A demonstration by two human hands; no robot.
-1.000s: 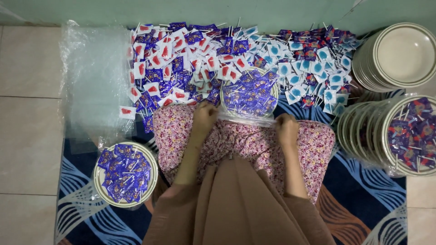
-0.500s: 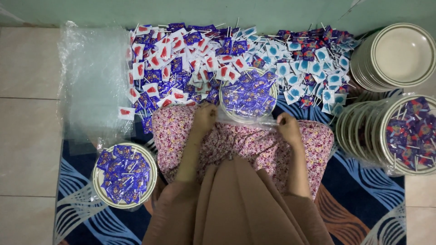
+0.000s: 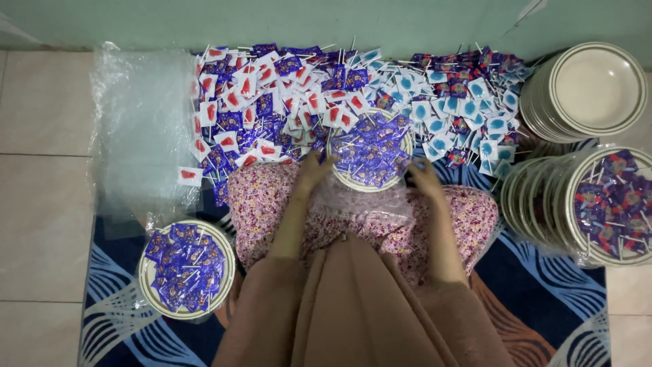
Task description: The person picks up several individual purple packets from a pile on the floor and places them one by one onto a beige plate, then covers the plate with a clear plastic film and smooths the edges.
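Note:
I sit on the floor with a round plate [image 3: 370,187] heaped with purple-wrapped lollipops [image 3: 370,146] just past my knees. My left hand [image 3: 312,171] is at the plate's left rim and my right hand [image 3: 425,178] at its right rim. Both pinch a clear plastic bag [image 3: 367,207] that lies under the plate and trails back over my flowered lap. Behind the plate is a wide heap of loose lollipops, red-and-white [image 3: 258,102] at the left and blue-and-white [image 3: 465,109] at the right.
A bagged plate of purple lollipops [image 3: 146,272] lies at my left knee. A pile of clear plastic bags [image 3: 136,136] covers the tiles at the left. Empty plates [image 3: 598,88] are stacked far right, above filled, bagged plates [image 3: 611,204] leaning on edge. A blue patterned mat [image 3: 543,299] lies beneath.
Both hands have slid forward along the plate's sides. The plate sits slightly nearer my knees, and the clear plastic now spreads between my hands over my lap.

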